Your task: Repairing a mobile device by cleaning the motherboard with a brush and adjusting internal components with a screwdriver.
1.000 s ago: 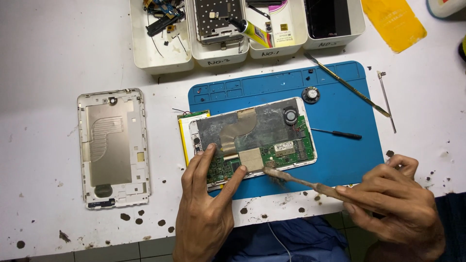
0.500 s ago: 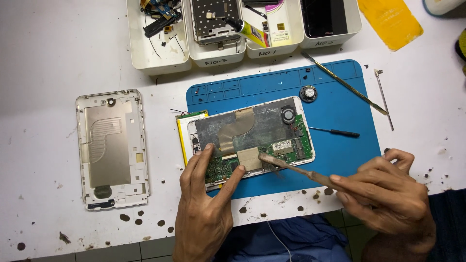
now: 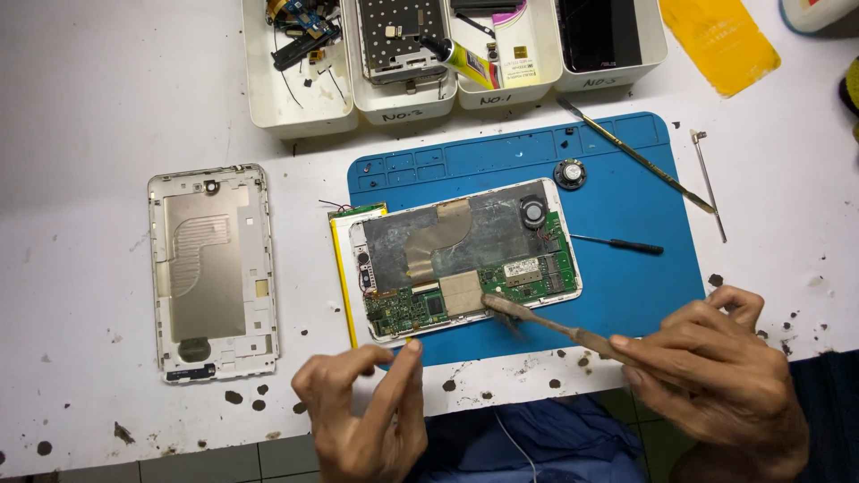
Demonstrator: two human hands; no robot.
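Opened tablet [image 3: 465, 264], white-framed w/ green circuit board and grey foil shield exposed, lies at centre on a blue rubber work mat [image 3: 626, 268], its left end overhanging the mat edge. Right hand [image 3: 716, 376], fingers closed round a worn brush-like tool [image 3: 546, 322], holds the tool's tip against the tablet's lower board area, next to a tan square shield. Left hand [image 3: 367, 411] sits just below the tablet at the desk's front edge, thumb and forefinger pinched narrowly together; can't tell if anything's between them, not touching the tablet. Also on the mat: small round speaker [image 3: 569, 173], thin black screwdriver [image 3: 617, 243], long metal spudger [image 3: 635, 154] across the top-right corner. Left of the mat, well apart, a gold-and-white back cover [image 3: 213, 268] lies inside-up on the stained white table [image 3: 89, 107]. Along the far edge, white parts trays [image 3: 295, 112] w/ components; yellow plastic sheet [image 3: 720, 40] top right.
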